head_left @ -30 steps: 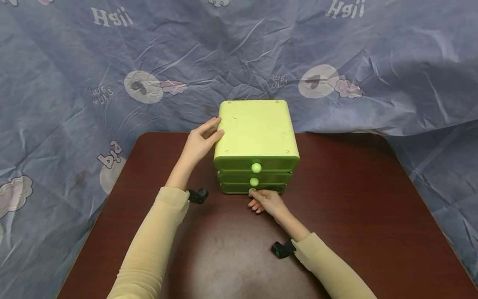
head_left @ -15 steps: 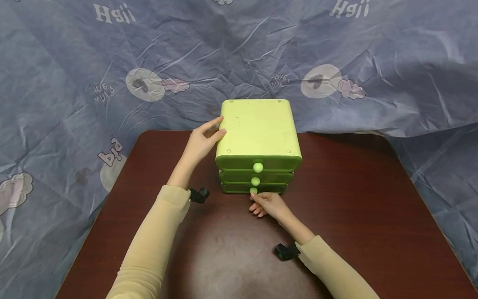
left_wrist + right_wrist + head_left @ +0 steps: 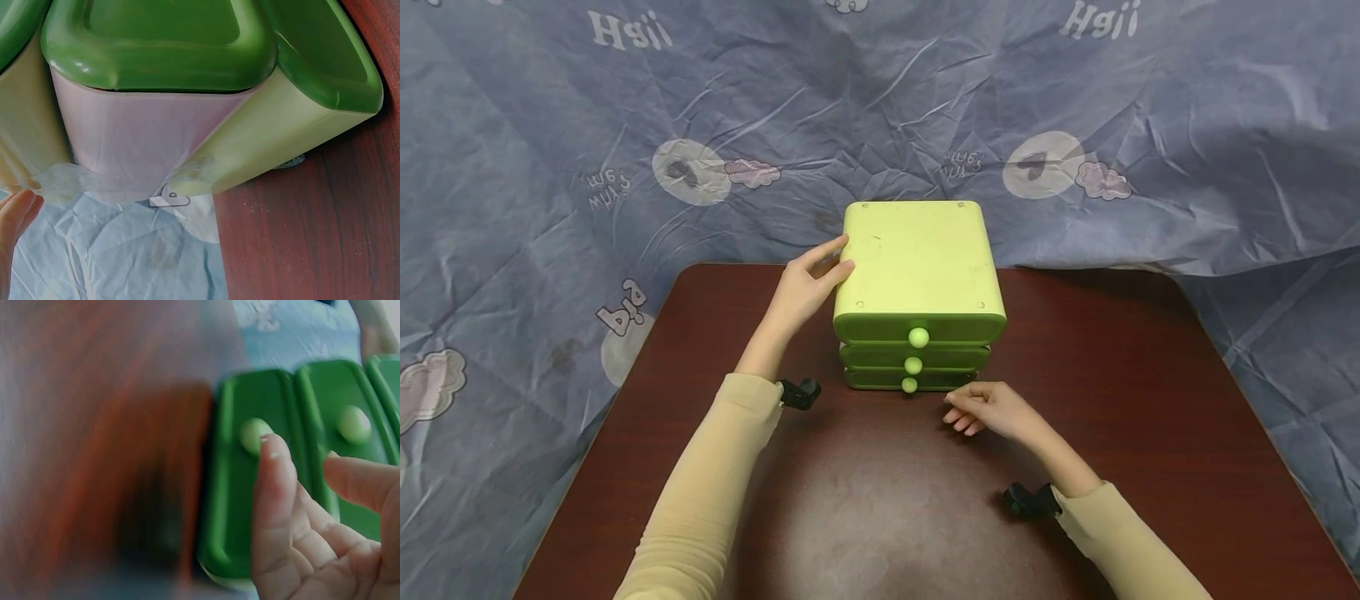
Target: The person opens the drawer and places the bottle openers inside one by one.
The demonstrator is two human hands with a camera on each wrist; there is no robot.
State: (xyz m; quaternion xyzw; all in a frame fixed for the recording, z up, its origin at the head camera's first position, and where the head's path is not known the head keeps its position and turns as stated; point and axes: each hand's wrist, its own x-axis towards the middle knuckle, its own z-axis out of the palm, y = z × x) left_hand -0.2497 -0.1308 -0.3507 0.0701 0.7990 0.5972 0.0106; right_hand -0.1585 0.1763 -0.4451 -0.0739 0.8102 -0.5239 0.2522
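A small drawer cabinet (image 3: 917, 258) with a yellow-green top and three dark green drawer fronts stands on the table. Each front bears a round light green knob; the lowest knob (image 3: 910, 386) is uncovered in the head view. My left hand (image 3: 805, 279) rests against the cabinet's upper left side, fingertips and thumb at the edge. At the left wrist view's edge, its fingertips (image 3: 25, 209) meet the cabinet side, where clear tape shows. My right hand (image 3: 992, 407) is just right of the lowest drawer, holding nothing. Its thumb and forefinger stand apart in the right wrist view.
The dark red-brown table (image 3: 1112, 400) extends around the cabinet. A wrinkled blue-grey printed cloth (image 3: 880, 108) hangs behind it. Black wrist cameras (image 3: 1032, 502) sit at both sleeves. All three drawers look closed.
My right hand has let go of the lowest drawer's knob and moved to the right, away from it. The left hand stays at the cabinet's side.
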